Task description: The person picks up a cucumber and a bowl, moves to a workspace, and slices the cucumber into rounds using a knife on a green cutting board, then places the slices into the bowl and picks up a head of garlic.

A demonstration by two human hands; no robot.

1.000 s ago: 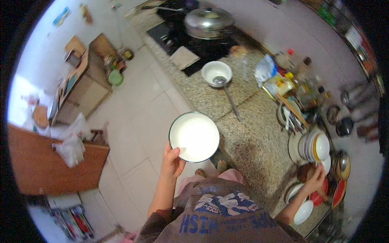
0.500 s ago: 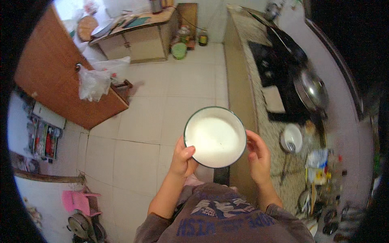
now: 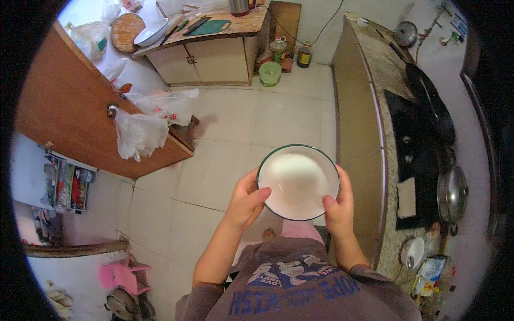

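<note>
A round white bowl with a dark green rim (image 3: 292, 213) is held in front of my body, its open top facing up. My left hand (image 3: 247, 203) grips its left side, the thumb over the rim. On the right side my right hand (image 3: 338, 206) holds it likewise, with the thumb on the near right rim. Inside lies something pale and white; whether it is liquid or powder I cannot tell. The fingers under the bowl are hidden.
At right runs a counter with a black stove (image 3: 409, 128), a wok (image 3: 431, 101) and a lidded steel pan (image 3: 452, 192). A wooden door (image 3: 69, 107) with plastic bags (image 3: 140, 131) stands at left. Ahead are a low cabinet (image 3: 219, 61) and a green bin (image 3: 270, 74). A pink stool (image 3: 126, 275) is lower left.
My right hand has closed onto the bowl's right side, its thumb now over the rim. The view has shifted, and the counter appears farther to the right.
</note>
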